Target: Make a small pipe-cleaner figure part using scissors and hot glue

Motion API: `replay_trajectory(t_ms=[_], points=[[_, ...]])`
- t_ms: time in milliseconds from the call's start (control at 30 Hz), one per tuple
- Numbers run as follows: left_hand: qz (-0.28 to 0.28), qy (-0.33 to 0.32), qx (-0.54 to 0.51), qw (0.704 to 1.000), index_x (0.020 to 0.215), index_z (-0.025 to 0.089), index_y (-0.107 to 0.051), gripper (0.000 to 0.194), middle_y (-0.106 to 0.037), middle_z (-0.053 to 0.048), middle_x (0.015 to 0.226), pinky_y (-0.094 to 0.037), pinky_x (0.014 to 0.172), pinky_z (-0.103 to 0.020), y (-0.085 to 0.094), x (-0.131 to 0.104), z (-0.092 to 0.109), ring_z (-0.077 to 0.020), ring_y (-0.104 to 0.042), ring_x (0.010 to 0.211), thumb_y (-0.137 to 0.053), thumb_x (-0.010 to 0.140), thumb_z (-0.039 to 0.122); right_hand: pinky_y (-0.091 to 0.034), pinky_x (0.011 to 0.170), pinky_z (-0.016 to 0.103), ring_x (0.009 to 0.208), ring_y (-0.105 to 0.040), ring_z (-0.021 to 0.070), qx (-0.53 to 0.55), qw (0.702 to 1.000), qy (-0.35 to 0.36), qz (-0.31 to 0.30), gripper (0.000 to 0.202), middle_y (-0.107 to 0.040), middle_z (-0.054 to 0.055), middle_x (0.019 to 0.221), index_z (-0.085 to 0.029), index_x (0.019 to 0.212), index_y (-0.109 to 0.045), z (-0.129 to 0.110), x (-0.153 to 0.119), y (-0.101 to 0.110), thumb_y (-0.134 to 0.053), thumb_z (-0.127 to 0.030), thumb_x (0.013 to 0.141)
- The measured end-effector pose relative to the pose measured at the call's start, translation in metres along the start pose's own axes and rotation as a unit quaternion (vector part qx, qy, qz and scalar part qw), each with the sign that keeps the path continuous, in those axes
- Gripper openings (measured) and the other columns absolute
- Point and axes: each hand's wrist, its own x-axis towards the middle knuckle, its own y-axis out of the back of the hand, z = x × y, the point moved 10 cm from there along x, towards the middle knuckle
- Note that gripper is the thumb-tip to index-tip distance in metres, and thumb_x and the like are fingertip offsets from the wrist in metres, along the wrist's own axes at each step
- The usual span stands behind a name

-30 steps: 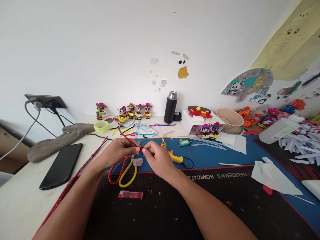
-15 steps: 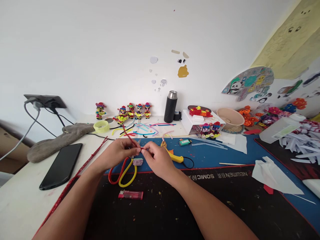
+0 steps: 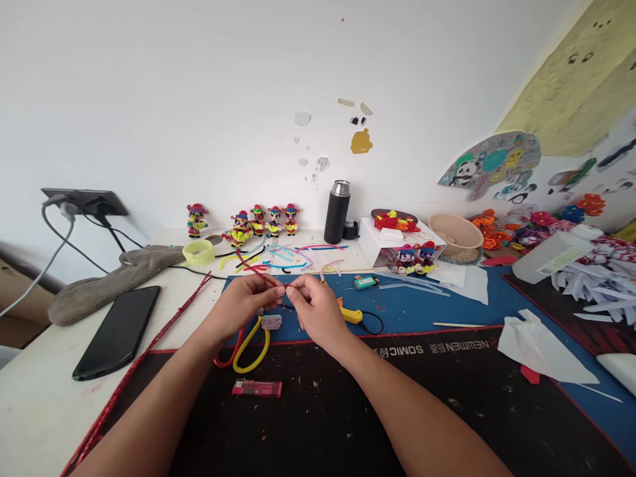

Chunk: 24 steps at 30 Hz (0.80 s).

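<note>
One dark mat (image 3: pixel 318 424) lies near, a blue mat (image 3: pixel 407 313) beyond it, and above the blue my left hand (image 3: pixel 243 303) and right hand (image 3: pixel 318 308) nearly meet, each pinching the red strand (image 3: pixel 255 269) that slants far and left, which I judge I am twisting or knotting, the next move calling for a steady grip.

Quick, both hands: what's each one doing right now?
Left hand: closed, fingers pinching a thin red strip.
Right hand: closed, fingers pinching the same strip near its end.
</note>
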Motion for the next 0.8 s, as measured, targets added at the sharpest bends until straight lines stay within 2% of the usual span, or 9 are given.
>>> replay_trajectory(t_ms=[100,267,433,600,800], points=[[-0.008,0.001,0.02,1.0,0.076,0.019,-0.078,0.04,-0.075,-0.003,0.068,-0.051,0.063,-0.028,0.005,-0.001,0.002,-0.0176,-0.061,0.063,-0.09,0.064,0.055,-0.035,0.048,0.024,0.044,-0.051,0.0131,-0.012,1.0,0.001,-0.007,0.017,-0.055,-0.007,0.057,-0.024,0.094,-0.058,-0.002,-0.002,-0.002,-0.055,-0.039,0.1],[-0.067,-0.006,0.045,0.997,0.076,0.019,-0.08,0.041,-0.076,-0.005,0.07,-0.052,0.064,-0.03,0.007,-0.002,0.003,-0.0201,-0.064,0.066,-0.085,0.069,0.06,-0.032,0.051,0.025,0.05,-0.05,0.0133,-0.047,0.998,0.032,-0.021,0.016,-0.055,-0.005,0.06,-0.023,0.094,-0.06,-0.013,-0.004,-0.005,-0.056,-0.037,0.101],[-0.037,-0.032,0.113,0.992,0.078,0.02,-0.08,0.043,-0.079,-0.006,0.078,-0.054,0.069,-0.031,0.015,-0.004,0.01,-0.0244,-0.069,0.075,-0.082,0.072,0.063,-0.028,0.054,0.026,0.053,-0.045,0.0135,-0.101,0.993,0.056,-0.026,0.012,-0.051,-0.006,0.059,-0.022,0.092,-0.061,-0.021,-0.005,-0.006,-0.057,-0.031,0.1],[-0.06,-0.023,0.133,0.989,0.081,0.02,-0.08,0.045,-0.079,-0.006,0.079,-0.055,0.07,-0.032,0.012,-0.006,0.008,-0.0257,-0.07,0.076,-0.081,0.073,0.064,-0.026,0.057,0.028,0.053,-0.043,0.0135,-0.154,0.984,0.073,-0.043,0.009,-0.048,-0.007,0.058,-0.022,0.096,-0.062,-0.025,-0.007,-0.009,-0.058,-0.028,0.101],[-0.066,-0.041,0.128,0.989,0.083,0.021,-0.079,0.035,-0.076,-0.002,0.078,-0.052,0.071,-0.029,0.006,-0.005,0.009,-0.0224,-0.066,0.076,-0.082,0.076,0.056,-0.024,0.057,0.029,0.054,-0.044,0.0144,-0.197,0.977,0.073,-0.046,0.008,-0.05,-0.006,0.058,-0.022,0.097,-0.064,-0.023,-0.007,-0.01,-0.058,-0.024,0.1]])
